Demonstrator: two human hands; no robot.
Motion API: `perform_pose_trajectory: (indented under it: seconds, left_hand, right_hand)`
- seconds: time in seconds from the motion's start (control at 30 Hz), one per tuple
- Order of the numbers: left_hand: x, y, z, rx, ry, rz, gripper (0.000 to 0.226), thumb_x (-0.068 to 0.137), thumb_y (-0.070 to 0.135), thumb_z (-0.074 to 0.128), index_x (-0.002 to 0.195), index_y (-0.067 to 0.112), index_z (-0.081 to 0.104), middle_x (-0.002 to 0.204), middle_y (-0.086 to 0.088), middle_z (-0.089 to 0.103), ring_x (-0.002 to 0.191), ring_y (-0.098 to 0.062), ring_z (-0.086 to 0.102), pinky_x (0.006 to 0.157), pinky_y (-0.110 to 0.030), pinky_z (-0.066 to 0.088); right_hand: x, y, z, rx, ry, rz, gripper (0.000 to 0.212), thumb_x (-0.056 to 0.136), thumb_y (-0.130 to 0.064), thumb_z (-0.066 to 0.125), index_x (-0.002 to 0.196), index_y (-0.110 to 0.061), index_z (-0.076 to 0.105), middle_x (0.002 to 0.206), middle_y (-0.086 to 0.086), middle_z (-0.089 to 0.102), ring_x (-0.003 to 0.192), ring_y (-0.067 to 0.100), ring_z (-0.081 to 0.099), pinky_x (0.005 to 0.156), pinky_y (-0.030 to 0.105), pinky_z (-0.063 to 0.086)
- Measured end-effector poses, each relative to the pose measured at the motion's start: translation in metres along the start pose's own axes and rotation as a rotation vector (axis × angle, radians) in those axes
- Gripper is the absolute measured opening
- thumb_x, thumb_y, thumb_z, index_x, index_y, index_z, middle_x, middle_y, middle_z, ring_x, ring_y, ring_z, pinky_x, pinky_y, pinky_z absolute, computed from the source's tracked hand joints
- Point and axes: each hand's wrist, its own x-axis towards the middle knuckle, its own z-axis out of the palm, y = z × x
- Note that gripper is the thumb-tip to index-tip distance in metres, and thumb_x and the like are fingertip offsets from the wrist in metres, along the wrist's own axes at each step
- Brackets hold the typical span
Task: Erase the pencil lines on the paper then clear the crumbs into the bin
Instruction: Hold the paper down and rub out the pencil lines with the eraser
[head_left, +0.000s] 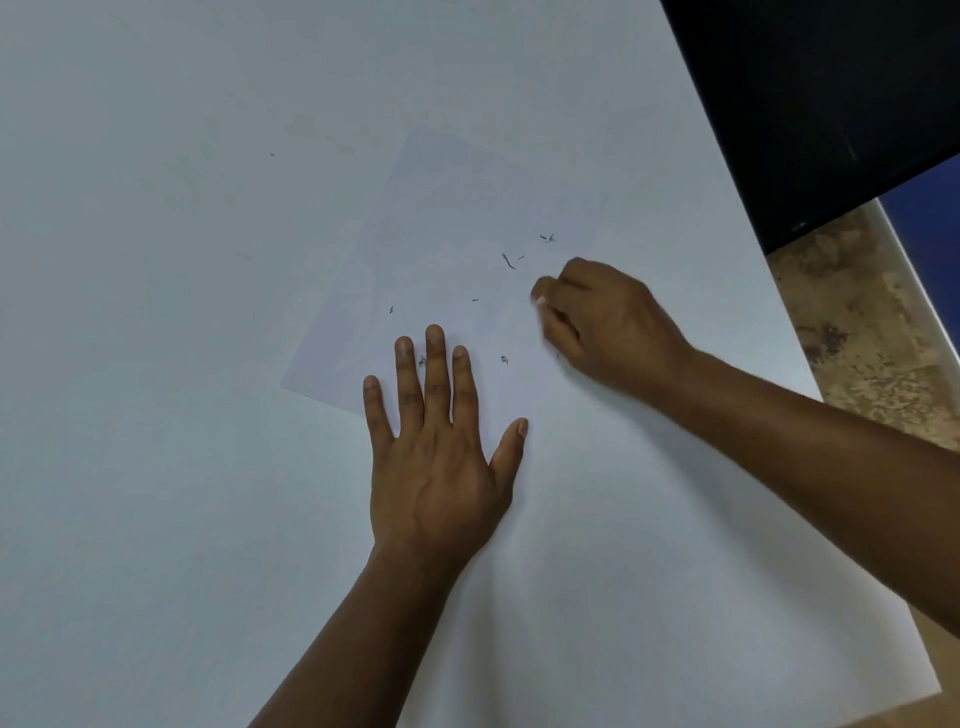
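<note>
Paper (457, 218) lying flat at frame centre on the smooth white tabletop (156, 312), dark curled crumbs (508, 261) scattered across it, left hand (436, 457) spread flat pressing its lower edge, right hand (608, 325) curled closed at its right side, contents blurred

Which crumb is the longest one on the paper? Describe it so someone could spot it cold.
Start at the white table, then find the paper lying skewed on it, pinned by the flat left hand. Just up and left of the curled right hand lies the longest crumb. It is a thin dark curved sliver, clearly longer than the short specks scattered around it.
</note>
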Motion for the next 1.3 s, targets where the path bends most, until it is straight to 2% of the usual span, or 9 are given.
perform_pose_trajectory:
  seconds: [0.23,0.37,0.53,0.67,0.8,0.87,1.0,1.13,1.3]
  left_hand:
    - [-0.001,-0.001,0.000,-0.003,0.023,0.013,0.084,0.103,0.066,0.016,0.163,0.008,0.005,0.171,-0.012,-0.007,0.158,-0.030,-0.011,0.126,-0.057,0.000]
    - [0.000,0.000,-0.001,-0.002,0.007,0.013,0.083,0.103,0.065,0.016,0.163,0.009,0.008,0.171,-0.011,-0.006,0.158,-0.029,-0.011,0.126,-0.057,0.001]
    - [0.000,0.001,-0.001,-0.012,0.011,-0.003,0.084,0.103,0.067,0.013,0.163,0.010,0.002,0.171,-0.011,-0.009,0.158,-0.028,-0.013,0.126,-0.057,0.001]
    - [0.001,0.000,0.000,-0.045,0.058,-0.007,0.086,0.103,0.067,0.017,0.163,0.008,0.001,0.171,-0.014,-0.007,0.158,-0.029,-0.009,0.127,-0.055,0.001]
    - [0.000,0.001,0.000,-0.045,0.057,-0.008,0.088,0.102,0.067,0.018,0.162,0.004,0.004,0.171,-0.015,-0.004,0.158,-0.029,-0.007,0.128,-0.052,0.001]
    - [-0.001,0.001,0.000,-0.040,0.039,-0.009,0.087,0.103,0.065,0.017,0.162,0.003,0.003,0.171,-0.016,-0.006,0.158,-0.029,-0.009,0.127,-0.053,0.002]
    - [0.000,0.002,-0.001,-0.049,0.015,-0.019,0.083,0.104,0.063,0.015,0.162,0.004,0.006,0.171,-0.013,-0.006,0.158,-0.026,-0.012,0.127,-0.052,0.003]
    - [-0.001,0.002,-0.001,-0.050,0.010,-0.024,0.083,0.104,0.063,0.019,0.162,0.004,0.013,0.171,-0.013,0.001,0.159,-0.027,-0.007,0.127,-0.053,0.005]
    - [-0.001,0.002,0.000,-0.079,0.062,-0.005,0.080,0.104,0.058,0.023,0.161,0.002,0.017,0.171,-0.016,0.008,0.159,-0.030,0.001,0.126,-0.055,0.012]
  right_hand:
    - [-0.048,-0.038,-0.003,0.209,-0.210,-0.176,0.017,0.096,-0.015,0.059,0.103,-0.005,0.071,0.080,0.006,0.059,0.070,0.021,0.056,0.064,0.030,0.047]
    - [-0.023,-0.003,0.004,0.073,-0.050,-0.100,0.018,0.096,-0.011,0.056,0.094,-0.002,0.071,0.080,0.011,0.062,0.069,0.029,0.058,0.064,0.037,0.050]
    - [-0.007,0.001,-0.005,0.119,0.030,0.083,0.015,0.094,-0.009,0.058,0.096,-0.005,0.073,0.075,0.006,0.058,0.065,0.020,0.054,0.062,0.036,0.050]
    - [0.000,-0.036,0.001,0.287,-0.074,-0.040,0.017,0.097,-0.017,0.059,0.104,-0.009,0.072,0.078,-0.001,0.058,0.071,0.010,0.054,0.068,0.025,0.047]
    - [0.006,-0.053,0.016,0.183,-0.175,-0.183,0.022,0.096,-0.018,0.052,0.094,-0.007,0.070,0.077,0.004,0.058,0.068,0.019,0.055,0.062,0.033,0.049]
    - [0.015,-0.031,0.018,0.097,-0.120,-0.121,0.023,0.092,-0.016,0.049,0.090,-0.005,0.070,0.077,0.009,0.059,0.069,0.026,0.059,0.063,0.035,0.047]
    - [0.039,0.027,-0.010,0.060,-0.073,0.241,0.023,0.092,-0.016,0.050,0.082,-0.008,0.069,0.073,0.011,0.059,0.071,0.028,0.060,0.069,0.037,0.043]
    - [0.027,0.012,-0.011,0.229,-0.142,0.189,0.017,0.094,-0.013,0.058,0.084,-0.008,0.071,0.070,0.007,0.059,0.069,0.019,0.057,0.074,0.034,0.046]
    - [0.014,-0.001,0.008,0.332,-0.050,0.142,0.012,0.092,-0.010,0.062,0.091,-0.008,0.074,0.070,0.004,0.058,0.065,0.015,0.057,0.067,0.031,0.048]
